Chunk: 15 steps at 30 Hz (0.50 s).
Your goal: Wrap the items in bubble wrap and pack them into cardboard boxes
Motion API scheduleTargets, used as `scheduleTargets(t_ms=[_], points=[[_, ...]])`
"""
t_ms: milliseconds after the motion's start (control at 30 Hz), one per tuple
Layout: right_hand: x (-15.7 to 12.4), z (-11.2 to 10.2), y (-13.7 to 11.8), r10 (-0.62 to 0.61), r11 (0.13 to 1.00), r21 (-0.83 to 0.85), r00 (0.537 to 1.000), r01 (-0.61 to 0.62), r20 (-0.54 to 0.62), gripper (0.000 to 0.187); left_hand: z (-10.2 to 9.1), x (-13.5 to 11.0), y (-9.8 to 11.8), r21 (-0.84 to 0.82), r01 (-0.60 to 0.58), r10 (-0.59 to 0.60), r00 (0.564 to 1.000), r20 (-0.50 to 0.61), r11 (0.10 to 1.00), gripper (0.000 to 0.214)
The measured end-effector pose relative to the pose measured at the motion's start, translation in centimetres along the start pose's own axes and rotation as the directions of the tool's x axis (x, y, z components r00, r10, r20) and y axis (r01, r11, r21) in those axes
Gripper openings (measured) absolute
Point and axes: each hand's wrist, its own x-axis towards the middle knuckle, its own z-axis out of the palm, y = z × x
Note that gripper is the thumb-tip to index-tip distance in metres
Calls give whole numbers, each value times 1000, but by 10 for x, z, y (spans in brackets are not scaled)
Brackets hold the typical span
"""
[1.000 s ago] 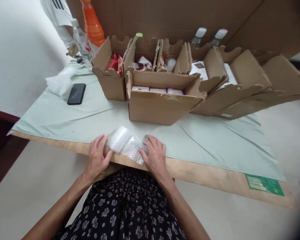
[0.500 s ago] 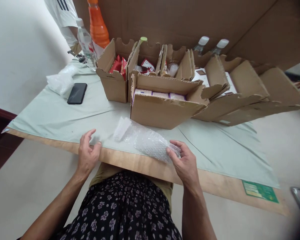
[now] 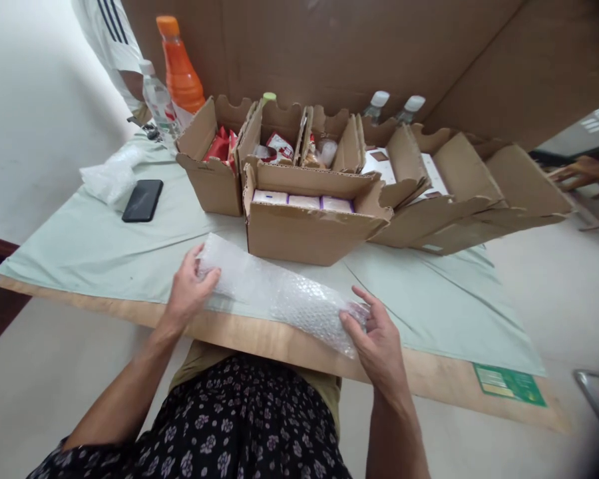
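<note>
A strip of clear bubble wrap [image 3: 299, 303] stretches between my two hands above the near edge of the table. My left hand [image 3: 192, 286] grips its left end, thumb in front and fingers behind. At the right end, my right hand [image 3: 377, 332] pinches the wrap between thumb and fingers, with the index finger raised a little. Just beyond the wrap stands a cardboard box [image 3: 309, 233] holding several small white packets with purple edges [image 3: 303, 201].
Behind, a row of open cardboard bins [image 3: 209, 189] holds red packets and white boxes. An orange bottle [image 3: 182, 80] and a clear bottle [image 3: 157, 100] stand at the back left. A black phone [image 3: 142, 200] lies beside crumpled plastic [image 3: 110, 179]. Someone's white sleeve [image 3: 112, 36] shows behind.
My left hand has moved up and closed on the left end of the bubble wrap. The strip is now spread out longer, and my right hand still holds its end.
</note>
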Motion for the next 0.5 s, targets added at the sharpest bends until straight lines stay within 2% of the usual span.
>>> scheduleTargets(t_ms=[100, 167, 233, 333, 433, 500], points=[[11, -15, 6, 31, 999, 31, 1000, -31, 1, 70, -24, -7, 1, -212, 161, -146, 985, 86, 964, 73], [23, -19, 11, 10, 1000, -24, 1000, -10, -22, 72, -26, -13, -1, -165, 187, -173, 980, 95, 968, 79], [34, -19, 19, 6, 988, -156, 999, -14, -46, 73, -21, -18, -8, 19, 161, -162, 983, 91, 987, 83], [42, -18, 34, 33, 921, -381, 990, -83, -135, 76, -15, -23, -25, 310, 32, -55, 996, 66, 950, 83], [35, -19, 41, -131, 873, -487, 954, -19, -271, 67, -18, -28, -32, 424, -132, 154, 988, -16, 896, 72], [25, -12, 34, -240, 862, -502, 931, 73, -277, 58, -17, -32, -24, 443, -257, 305, 951, -40, 859, 61]])
